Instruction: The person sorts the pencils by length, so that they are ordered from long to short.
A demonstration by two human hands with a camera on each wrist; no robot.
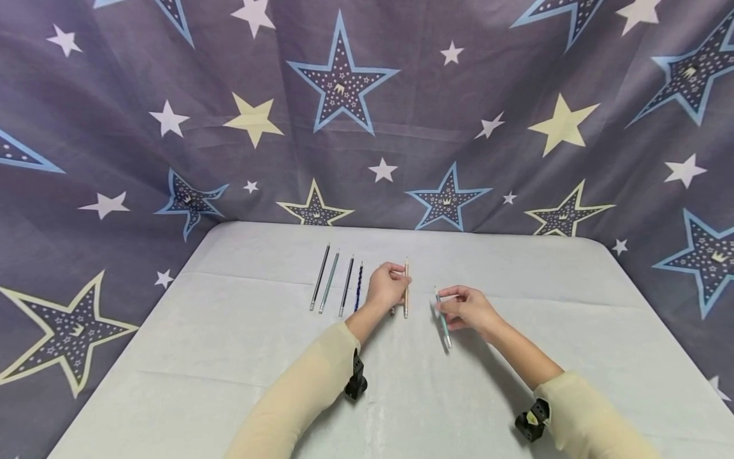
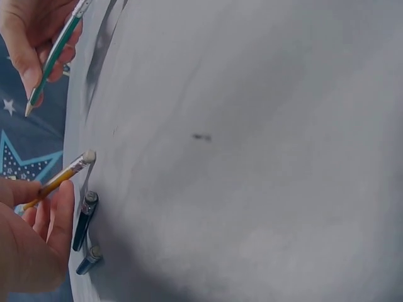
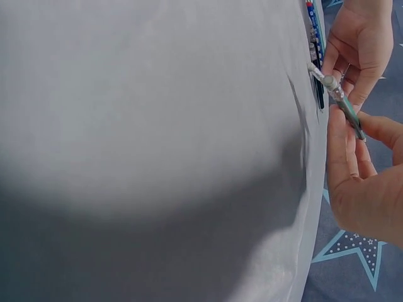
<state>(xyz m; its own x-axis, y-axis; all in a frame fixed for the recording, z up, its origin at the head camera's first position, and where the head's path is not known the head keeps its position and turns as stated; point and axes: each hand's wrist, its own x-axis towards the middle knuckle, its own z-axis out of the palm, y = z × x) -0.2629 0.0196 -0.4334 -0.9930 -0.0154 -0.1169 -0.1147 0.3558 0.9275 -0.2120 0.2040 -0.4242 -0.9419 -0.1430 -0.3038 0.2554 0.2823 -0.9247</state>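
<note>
My left hand (image 1: 388,285) pinches an orange pencil (image 1: 406,301), eraser end toward me, at the right of a row of pencils. The left wrist view shows this orange pencil (image 2: 60,179) between thumb and fingers. To its right, my right hand (image 1: 471,310) pinches a teal-green pencil (image 1: 444,326), which slants with its eraser end down toward me. Its metal ferrule and eraser face the camera in the right wrist view, where the green pencil (image 3: 343,104) lies between thumb and fingers. Another pencil (image 1: 392,311) is mostly hidden beneath my left hand.
Left of my hands, a black pencil (image 1: 320,277), a teal pencil (image 1: 329,280), a second black pencil (image 1: 346,285) and a blue patterned pencil (image 1: 359,284) lie side by side. They rest on a white-covered table (image 1: 189,357). A star-patterned curtain (image 1: 401,95) hangs behind.
</note>
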